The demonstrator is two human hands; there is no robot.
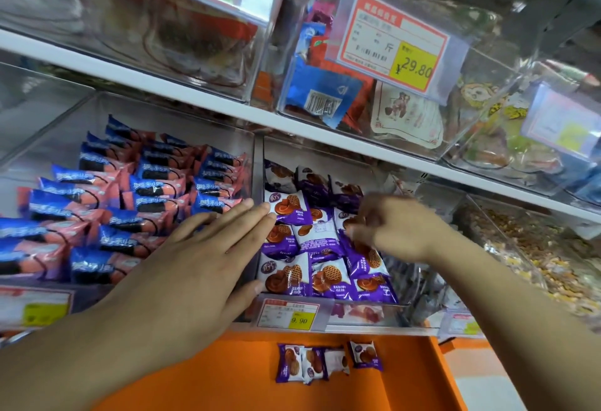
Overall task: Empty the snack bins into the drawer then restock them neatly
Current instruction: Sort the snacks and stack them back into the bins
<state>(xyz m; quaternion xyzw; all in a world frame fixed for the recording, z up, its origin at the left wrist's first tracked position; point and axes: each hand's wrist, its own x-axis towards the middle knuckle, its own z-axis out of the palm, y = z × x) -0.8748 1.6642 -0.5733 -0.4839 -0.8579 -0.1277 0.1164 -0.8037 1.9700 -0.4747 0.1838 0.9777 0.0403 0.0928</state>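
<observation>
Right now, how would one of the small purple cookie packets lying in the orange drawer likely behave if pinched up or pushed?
The purple cookie packets look small and flat, so probably light. The glossy film suggests they would slide easily across the smooth orange drawer. The crimped wrapper ends look floppy, and the biscuit inside could crack under a hard pinch.

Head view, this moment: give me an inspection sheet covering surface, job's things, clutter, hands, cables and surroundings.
Surface: orange drawer open below the shelf.
Job's things: purple biscuit packets fill the clear middle bin; four loose packets lie in the drawer.
Clutter: nothing seen.
Hands: left hand flat, fingers straight, tips at the bin's left edge; right hand blurred, fingers curled over the packets, grip unclear.
Cables: nothing seen.
Surroundings: blue-and-pink packets in the left bin; price tag reading 29.80 on the bin above; 9.90 tag on the middle bin.
</observation>
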